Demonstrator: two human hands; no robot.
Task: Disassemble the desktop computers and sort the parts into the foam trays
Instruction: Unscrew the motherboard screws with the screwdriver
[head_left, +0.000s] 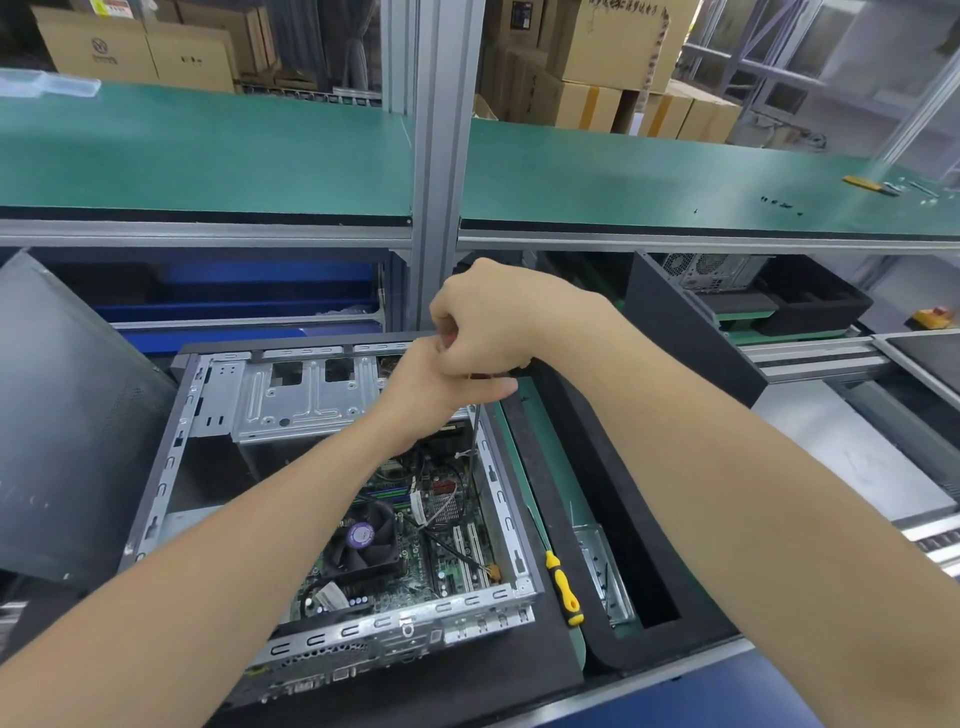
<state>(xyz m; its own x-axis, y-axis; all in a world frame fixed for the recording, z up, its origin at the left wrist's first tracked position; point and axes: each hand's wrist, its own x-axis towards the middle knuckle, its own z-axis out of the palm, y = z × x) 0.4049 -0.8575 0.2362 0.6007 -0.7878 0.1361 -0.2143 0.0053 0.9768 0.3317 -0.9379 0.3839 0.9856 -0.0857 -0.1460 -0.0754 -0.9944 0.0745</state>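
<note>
One open desktop computer (332, 499) lies on a black foam mat (519, 670). The right hand (498, 322) grips one screwdriver (474, 431) at the case's far right corner, and the left hand (441, 384) apparently clasps it too. A second, yellow-handled screwdriver (563, 587) lies beside the case. The single fan (363, 540) has a purple label too small to read.

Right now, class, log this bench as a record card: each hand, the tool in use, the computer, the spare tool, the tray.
working screwdriver: shaft upright, pointing down into the computer case
right hand: curled over its handle
left hand: grips it just below the right hand
computer case: side open, motherboard and fan exposed
yellow screwdriver: lies right of the case, untouched
foam tray: holds a metal bracket
</note>
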